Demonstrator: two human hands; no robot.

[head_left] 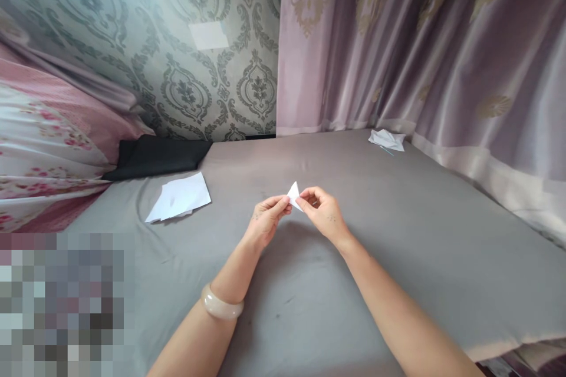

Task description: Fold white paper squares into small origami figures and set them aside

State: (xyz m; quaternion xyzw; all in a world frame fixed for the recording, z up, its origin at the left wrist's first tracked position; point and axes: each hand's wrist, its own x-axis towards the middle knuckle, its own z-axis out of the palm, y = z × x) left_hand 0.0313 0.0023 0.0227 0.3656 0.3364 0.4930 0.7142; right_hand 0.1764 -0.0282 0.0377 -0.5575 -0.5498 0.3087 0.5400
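Note:
A small piece of folded white paper [294, 193], pointed at the top, is held up between both hands over the grey cloth. My left hand [267, 218] pinches its left side between thumb and fingers. On the other side, my right hand [325, 212] grips the right edge, with thumb and forefinger close together. Part of the paper is hidden behind the fingertips. A pale bangle [221, 304] circles the left forearm.
White sheets [182, 197] lie in a loose stack at the left. Folded white papers [387, 139] rest at the far right, beside a thin bluish stick. A black cloth [161, 155] lies at the back left. Curtains [442, 41] hang along the right edge.

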